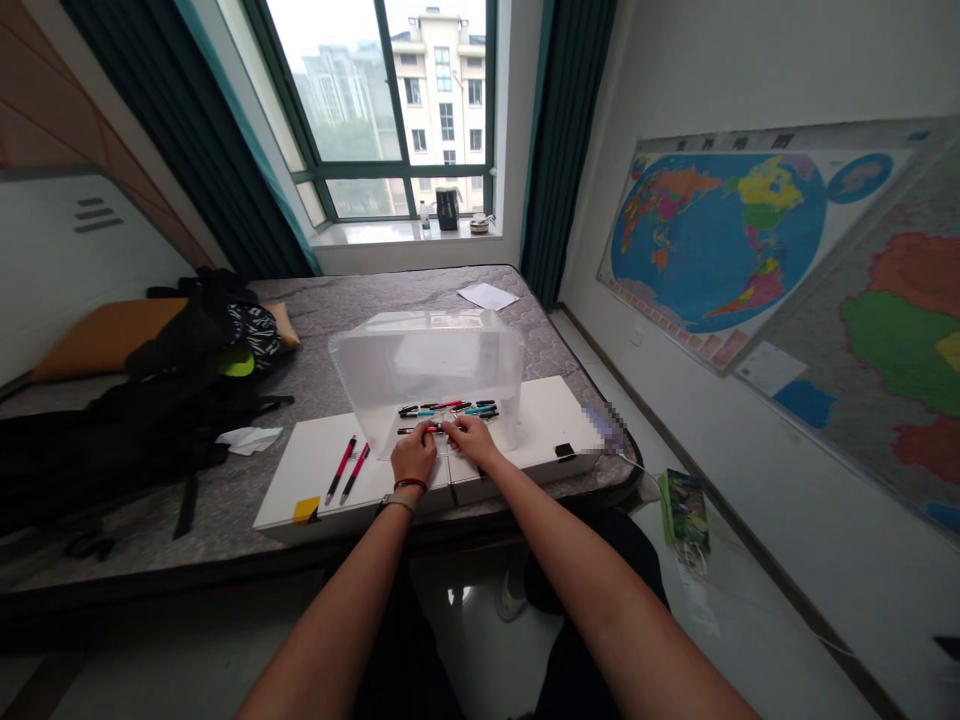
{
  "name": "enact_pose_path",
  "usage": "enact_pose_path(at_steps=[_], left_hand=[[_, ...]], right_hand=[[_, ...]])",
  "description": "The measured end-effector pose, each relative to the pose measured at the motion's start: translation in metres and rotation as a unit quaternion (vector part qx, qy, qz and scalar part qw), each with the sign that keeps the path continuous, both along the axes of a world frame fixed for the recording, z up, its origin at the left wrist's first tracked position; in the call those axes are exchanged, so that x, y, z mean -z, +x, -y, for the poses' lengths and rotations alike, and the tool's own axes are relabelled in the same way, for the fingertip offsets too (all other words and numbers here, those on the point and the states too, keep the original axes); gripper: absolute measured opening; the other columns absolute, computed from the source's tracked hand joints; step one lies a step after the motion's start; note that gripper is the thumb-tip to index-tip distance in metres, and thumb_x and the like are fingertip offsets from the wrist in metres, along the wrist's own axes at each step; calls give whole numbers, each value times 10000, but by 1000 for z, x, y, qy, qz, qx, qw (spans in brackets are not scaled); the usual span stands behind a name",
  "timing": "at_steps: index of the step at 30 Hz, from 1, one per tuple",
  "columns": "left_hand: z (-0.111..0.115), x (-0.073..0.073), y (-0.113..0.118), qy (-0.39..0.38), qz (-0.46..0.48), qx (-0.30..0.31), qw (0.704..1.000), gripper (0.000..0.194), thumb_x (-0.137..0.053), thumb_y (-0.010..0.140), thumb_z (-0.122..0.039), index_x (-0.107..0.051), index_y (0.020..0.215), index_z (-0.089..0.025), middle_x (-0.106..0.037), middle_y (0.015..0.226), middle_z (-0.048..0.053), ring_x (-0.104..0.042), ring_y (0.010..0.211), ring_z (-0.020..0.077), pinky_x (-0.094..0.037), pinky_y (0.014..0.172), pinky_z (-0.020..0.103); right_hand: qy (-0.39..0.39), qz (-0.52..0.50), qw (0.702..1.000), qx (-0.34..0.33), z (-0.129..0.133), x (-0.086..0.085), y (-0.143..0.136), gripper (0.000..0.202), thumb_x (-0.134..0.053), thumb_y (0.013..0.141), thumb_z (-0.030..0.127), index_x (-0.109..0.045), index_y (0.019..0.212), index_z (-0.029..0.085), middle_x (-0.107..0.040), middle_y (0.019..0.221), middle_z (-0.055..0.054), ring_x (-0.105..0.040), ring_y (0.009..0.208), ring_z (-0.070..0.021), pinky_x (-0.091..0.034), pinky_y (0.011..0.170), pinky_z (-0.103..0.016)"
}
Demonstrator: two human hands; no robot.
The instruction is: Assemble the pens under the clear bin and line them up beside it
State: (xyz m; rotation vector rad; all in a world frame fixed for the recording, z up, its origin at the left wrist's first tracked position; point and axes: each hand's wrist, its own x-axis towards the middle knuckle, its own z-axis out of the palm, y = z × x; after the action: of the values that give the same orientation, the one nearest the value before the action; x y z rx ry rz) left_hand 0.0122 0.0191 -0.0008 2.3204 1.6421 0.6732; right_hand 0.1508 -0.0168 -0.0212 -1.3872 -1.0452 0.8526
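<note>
My left hand [415, 458] is closed in a pinch on a red and black pen [433, 429], whose dark end sticks out to the left. My right hand [472, 438] pinches the pen's other end, its fingertips partly hidden. Both hands are at the front of a clear plastic bin [427, 350], which lies on its side with its mouth facing me. Several black, red and teal pens [450, 407] lie inside it, behind my fingers. To the left, two red pens [349, 470] rest side by side on a white box [300, 455].
A second white box [555, 410] adjoins on the right. Both stand on a grey mattress [300, 290]. A black bag [97, 440] and a crumpled tissue [250, 440] lie left, a paper sheet [487, 296] behind. A green bag [685, 510] stands on the floor.
</note>
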Motion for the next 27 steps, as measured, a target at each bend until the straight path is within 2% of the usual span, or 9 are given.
enact_pose_path(at_steps=[6, 10, 13, 16, 22, 27], left_hand=[[-1, 0, 1, 11, 85, -22, 996, 460, -447, 913, -295, -442, 1361, -191, -707, 825, 44, -633, 719, 185, -366, 624, 255], [0, -3, 1, 1, 96, 0, 995, 350, -500, 903, -370, -548, 1229, -254, -712, 875, 20, -633, 743, 167, -365, 631, 242], [1, -5, 0, -23, 90, 10, 996, 303, -480, 917, -431, -592, 1156, -282, -719, 837, 2, -637, 749, 164, -338, 602, 235], [1, -7, -1, -41, 93, 12, 995, 331, -442, 932, -467, -593, 1162, -282, -714, 773, -3, -639, 748, 166, -308, 579, 233], [1, -7, -2, -48, 99, 9, 994, 376, -377, 946, -514, -606, 1144, -291, -693, 698, -14, -616, 690, 159, -282, 567, 230], [-1, -6, -2, -50, 88, 9, 995, 378, -398, 937, -518, -605, 1158, -293, -692, 694, -6, -619, 702, 166, -277, 569, 234]], right_hand=[[18, -120, 993, 16, -3, 0, 6, 390, -716, 690, 531, -625, 791, 166, -647, 658, -10, -589, 529, -119, -480, 511, -227], [28, -161, 986, 22, -1, -2, 9, 394, -789, 620, 453, -639, 827, 154, -655, 703, -13, -612, 589, -122, -512, 571, -237], [39, -211, 976, 35, 1, -5, 9, 450, -803, 610, 434, -638, 930, 163, -649, 719, 3, -620, 620, -120, -532, 621, -254], [43, -236, 970, 36, 4, -9, 9, 525, -826, 578, 421, -619, 994, 176, -642, 722, 17, -621, 635, -119, -543, 648, -270], [37, -198, 979, 25, 7, -12, 8, 450, -807, 593, 446, -665, 898, 147, -656, 719, -12, -612, 636, -118, -540, 641, -265], [37, -238, 970, 28, 9, -18, 9, 452, -805, 605, 430, -679, 959, 178, -676, 807, -16, -605, 613, -98, -521, 580, -228]])
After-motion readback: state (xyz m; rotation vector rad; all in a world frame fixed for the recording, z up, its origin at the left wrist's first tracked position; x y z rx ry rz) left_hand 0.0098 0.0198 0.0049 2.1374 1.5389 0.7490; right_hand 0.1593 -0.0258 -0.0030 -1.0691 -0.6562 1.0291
